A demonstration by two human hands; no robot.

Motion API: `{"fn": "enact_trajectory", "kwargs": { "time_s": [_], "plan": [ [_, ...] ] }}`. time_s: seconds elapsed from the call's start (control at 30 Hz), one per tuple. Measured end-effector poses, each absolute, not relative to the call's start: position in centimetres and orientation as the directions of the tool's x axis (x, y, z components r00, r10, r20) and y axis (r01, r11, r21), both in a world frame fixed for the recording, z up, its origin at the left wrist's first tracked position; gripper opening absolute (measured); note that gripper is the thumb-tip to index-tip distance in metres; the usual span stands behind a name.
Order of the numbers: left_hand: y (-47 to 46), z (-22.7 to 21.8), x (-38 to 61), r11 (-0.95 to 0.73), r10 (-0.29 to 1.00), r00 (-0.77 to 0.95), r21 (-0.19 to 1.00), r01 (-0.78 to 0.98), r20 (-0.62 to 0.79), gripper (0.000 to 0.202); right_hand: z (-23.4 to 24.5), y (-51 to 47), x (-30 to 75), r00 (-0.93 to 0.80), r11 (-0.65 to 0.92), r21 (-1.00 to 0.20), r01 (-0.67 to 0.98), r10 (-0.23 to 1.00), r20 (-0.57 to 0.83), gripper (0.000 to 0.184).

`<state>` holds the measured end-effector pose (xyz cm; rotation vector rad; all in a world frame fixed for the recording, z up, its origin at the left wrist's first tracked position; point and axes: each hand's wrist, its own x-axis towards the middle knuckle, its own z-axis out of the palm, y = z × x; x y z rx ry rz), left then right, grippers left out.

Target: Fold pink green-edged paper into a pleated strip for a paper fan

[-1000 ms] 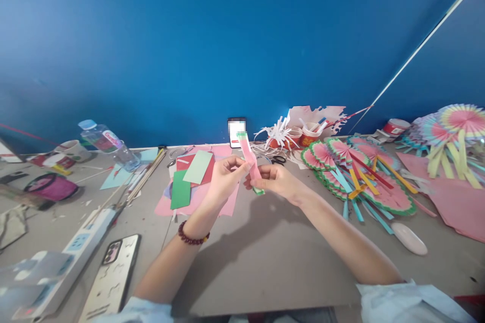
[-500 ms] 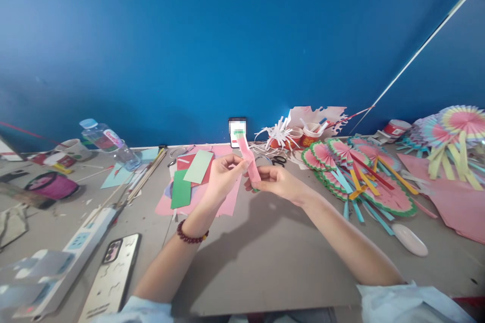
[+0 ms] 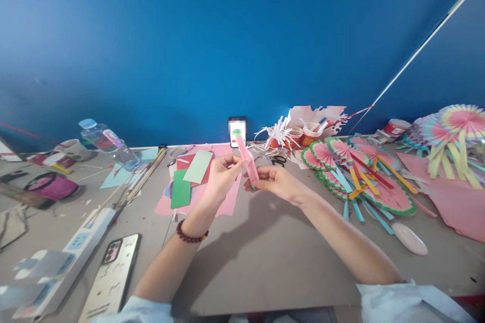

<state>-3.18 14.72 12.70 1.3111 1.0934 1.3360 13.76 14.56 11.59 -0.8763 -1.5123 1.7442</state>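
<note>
A folded pink paper strip with green ends (image 3: 246, 158) is held up over the grey table (image 3: 265, 257), tilted with its top toward the wall. My left hand (image 3: 223, 176) pinches its middle from the left with thumb and fingers. Its lower end sits in the closed fingers of my right hand (image 3: 275, 181). A bead bracelet (image 3: 190, 235) circles my left wrist. Just behind the hands lies a pile of pink, red and green paper sheets (image 3: 197, 176).
Finished pink-and-green paper fans with coloured strips (image 3: 356, 171) cover the right side. A phone (image 3: 237, 131) leans on the blue wall, with scissors (image 3: 278, 159) and paper cups (image 3: 308, 135) nearby. At left lie a bottle (image 3: 106, 142), sticks (image 3: 146, 176), a power strip (image 3: 76, 250) and another phone (image 3: 111, 277).
The strip has been folded narrower and pulled down a little between my hands; its green lower tip, visible a second ago, is now hidden by my right fingers.
</note>
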Motion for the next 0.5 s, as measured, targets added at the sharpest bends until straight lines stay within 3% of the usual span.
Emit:
{"fn": "enact_trajectory", "kwargs": {
  "time_s": [0.27, 0.5],
  "plan": [
    [14.84, 12.47, -3.16, -0.169, 0.985, 0.015, 0.985, -0.026, 0.169, 0.034, 11.17, 14.41, 13.52, -0.522, -0.039, -0.999, -0.034, 0.853, -0.016, 0.033],
    [14.65, 12.74, -3.21, -0.165, 0.986, 0.007, 0.984, -0.07, 0.166, 0.028, 12.03, 14.23, 13.77, -0.596, -0.093, -0.994, -0.057, 0.802, -0.041, 0.033]
  ]
}}
